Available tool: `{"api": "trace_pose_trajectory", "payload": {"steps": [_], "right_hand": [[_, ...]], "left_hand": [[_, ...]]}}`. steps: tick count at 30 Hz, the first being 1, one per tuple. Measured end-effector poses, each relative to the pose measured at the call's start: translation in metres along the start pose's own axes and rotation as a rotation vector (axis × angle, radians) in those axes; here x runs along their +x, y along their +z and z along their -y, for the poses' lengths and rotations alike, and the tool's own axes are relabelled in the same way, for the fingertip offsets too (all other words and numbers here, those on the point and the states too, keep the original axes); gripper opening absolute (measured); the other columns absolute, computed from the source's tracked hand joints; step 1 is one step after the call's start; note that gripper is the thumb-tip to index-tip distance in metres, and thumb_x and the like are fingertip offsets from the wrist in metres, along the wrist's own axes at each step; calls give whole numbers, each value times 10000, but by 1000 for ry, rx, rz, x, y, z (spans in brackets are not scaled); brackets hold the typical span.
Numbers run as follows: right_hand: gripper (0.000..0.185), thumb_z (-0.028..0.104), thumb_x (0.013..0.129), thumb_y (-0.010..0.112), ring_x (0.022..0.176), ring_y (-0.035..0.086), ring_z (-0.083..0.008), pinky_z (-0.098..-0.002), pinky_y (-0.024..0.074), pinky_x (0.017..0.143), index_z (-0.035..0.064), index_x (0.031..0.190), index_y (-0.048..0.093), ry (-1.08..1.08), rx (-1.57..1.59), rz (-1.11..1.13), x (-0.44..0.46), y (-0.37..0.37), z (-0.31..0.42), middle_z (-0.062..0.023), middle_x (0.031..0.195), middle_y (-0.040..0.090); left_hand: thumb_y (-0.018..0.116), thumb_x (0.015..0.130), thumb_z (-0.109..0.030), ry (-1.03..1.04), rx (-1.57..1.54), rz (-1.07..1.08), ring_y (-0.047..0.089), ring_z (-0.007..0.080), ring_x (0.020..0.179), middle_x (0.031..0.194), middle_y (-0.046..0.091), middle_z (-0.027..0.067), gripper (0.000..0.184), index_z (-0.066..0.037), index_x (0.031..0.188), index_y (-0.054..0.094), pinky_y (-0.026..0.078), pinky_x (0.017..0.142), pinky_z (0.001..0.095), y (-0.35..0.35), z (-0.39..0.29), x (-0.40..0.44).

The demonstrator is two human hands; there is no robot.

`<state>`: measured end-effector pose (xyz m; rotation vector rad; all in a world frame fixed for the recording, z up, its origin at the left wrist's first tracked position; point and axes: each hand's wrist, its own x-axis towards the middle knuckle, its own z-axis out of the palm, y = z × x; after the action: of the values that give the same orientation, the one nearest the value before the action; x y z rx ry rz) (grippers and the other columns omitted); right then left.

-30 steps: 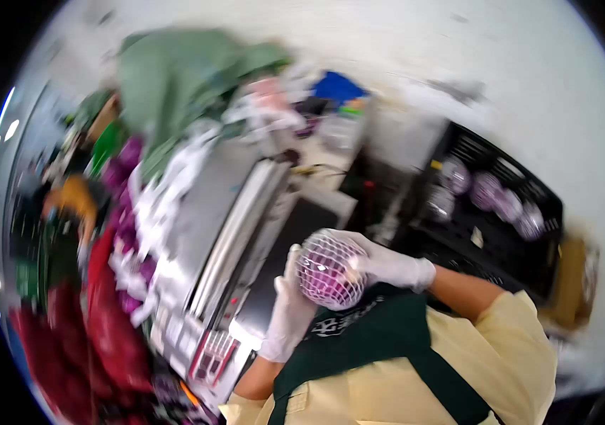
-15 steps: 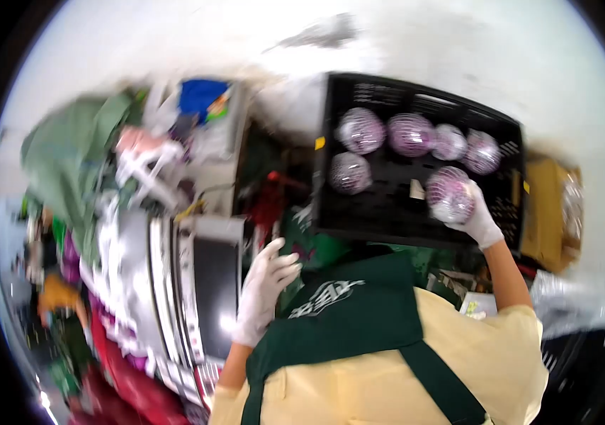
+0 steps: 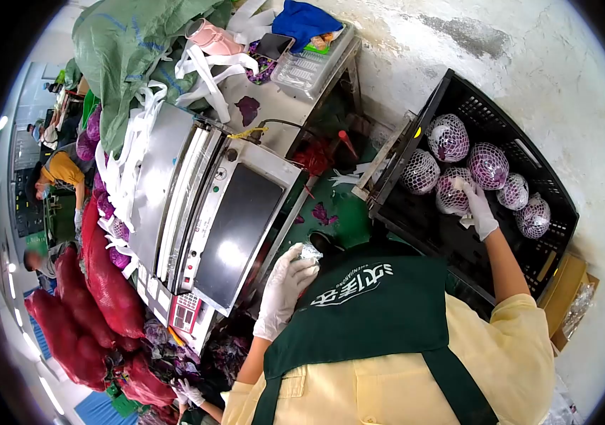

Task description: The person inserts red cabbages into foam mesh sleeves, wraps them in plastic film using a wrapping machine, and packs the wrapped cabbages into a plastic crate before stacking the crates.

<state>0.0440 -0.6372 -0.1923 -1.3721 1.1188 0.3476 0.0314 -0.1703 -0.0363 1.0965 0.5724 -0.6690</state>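
A black plastic crate (image 3: 416, 225) stands tilted against the wall, holding several red cabbages in white mesh patterning and shiny clear film. My gloved right hand (image 3: 479, 211) grips one wrapped red cabbage (image 3: 451, 190) from its right side, among the others in the crate. Left of it rests another cabbage (image 3: 419, 172); a further one (image 3: 488, 166) lies to its upper right. In front of my dark green apron, my gloved left hand (image 3: 287, 289) is raised with loosely bent, parted fingers. A crumpled shiny bit (image 3: 309, 253) shows at its fingertips; whether the hand holds it is unclear.
Left of me stands a wrapping machine (image 3: 246, 227) with a dark plate. Beyond it are a green sack (image 3: 129, 60), a clear plastic box (image 3: 309, 71) and red net sacks (image 3: 108, 276). A cardboard box (image 3: 564, 294) sits right. Other people work at far left; another person's gloved hands (image 3: 188, 392) show below.
The view has turned, shifting the crate rightward and tilting it in the picture. My right hand has brought its cabbage over beside the others in the crate. A shiny bit now shows by my left fingertips.
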Motion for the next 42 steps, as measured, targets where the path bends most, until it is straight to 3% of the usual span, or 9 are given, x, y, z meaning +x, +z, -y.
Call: {"api": "trace_pose_trajectory", "payload": {"steps": [3, 9, 13, 23, 29, 33, 35, 39, 42], "right_hand": [[574, 250, 862, 598, 1275, 429, -334, -412, 342, 1060, -17, 1349, 455, -820, -698, -571, -9, 7, 18, -205, 1324, 510], [479, 44, 880, 521, 1283, 418, -317, -414, 287, 1104, 13, 1352, 449, -1403, -569, -214, -151, 136, 123, -157, 1366, 480], [408, 44, 930, 482, 1299, 413, -248, -392, 273, 1120, 18, 1336, 455, -1238, -144, 332, -176, 238, 121, -98, 1391, 463], [323, 4, 933, 430, 1195, 501, -223, -343, 342, 1066, -30, 1234, 540, -1212, -328, 312, -204, 403, 134, -119, 1267, 561], [251, 10, 922, 449, 1177, 507, -233, -351, 356, 1042, -23, 1136, 576, -1211, -378, 448, -258, 495, 144, -115, 1206, 575], [187, 19, 918, 483, 1127, 529, -241, -340, 378, 1008, -21, 1060, 598, -1337, -575, 391, -282, 516, 147, -118, 1141, 580], [176, 16, 916, 486, 1124, 532, -242, -341, 377, 1011, -23, 1037, 608, -1372, -649, 338, -291, 519, 153, -116, 1123, 592], [179, 23, 919, 470, 1129, 540, -246, -348, 380, 1007, -14, 1033, 603, -1355, -668, 389, -284, 517, 164, -125, 1117, 606], [170, 18, 905, 483, 1104, 544, -244, -350, 384, 999, -6, 1024, 602, -1371, -684, 393, -270, 519, 169, -114, 1096, 604]], "left_hand": [[517, 954, -435, 20, -88, -72, 595, 220, 1017, 1134, 597, 148, 603, -47, 1399, 390, 459, 993, 382, -16, 6, -10], [480, 980, -404, 253, -73, -123, 602, 227, 1039, 1137, 606, 143, 551, -29, 1377, 407, 450, 986, 376, -42, -9, -42], [522, 970, -403, 522, -15, -144, 606, 231, 1075, 1130, 628, 134, 545, -22, 1352, 445, 443, 988, 371, -82, -47, -65], [557, 973, -244, 846, -149, -811, 622, 146, 1001, 1084, 649, 70, 298, -45, 1193, 585, 498, 844, 269, -399, -181, -60], [594, 899, -172, 1085, 478, -1178, 655, 208, 921, 987, 683, 140, 210, -46, 1051, 667, 489, 846, 323, -542, -286, 21], [678, 793, -310, 962, 1178, -1610, 606, 329, 1048, 1031, 667, 172, 334, -98, 1051, 673, 489, 881, 418, -608, -341, 62], [739, 712, -461, 440, 802, -1769, 610, 332, 1027, 1119, 635, 171, 577, -116, 1155, 608, 484, 895, 431, -631, -357, 84], [770, 604, -597, 219, 834, -1713, 544, 307, 1163, 1361, 467, 169, 767, -146, 1193, 575, 388, 997, 446, -638, -374, 84], [790, 571, -503, 398, 1304, -1859, 530, 286, 1058, 1193, 541, 147, 663, -117, 1068, 583, 377, 970, 452, -626, -380, 79]]}}
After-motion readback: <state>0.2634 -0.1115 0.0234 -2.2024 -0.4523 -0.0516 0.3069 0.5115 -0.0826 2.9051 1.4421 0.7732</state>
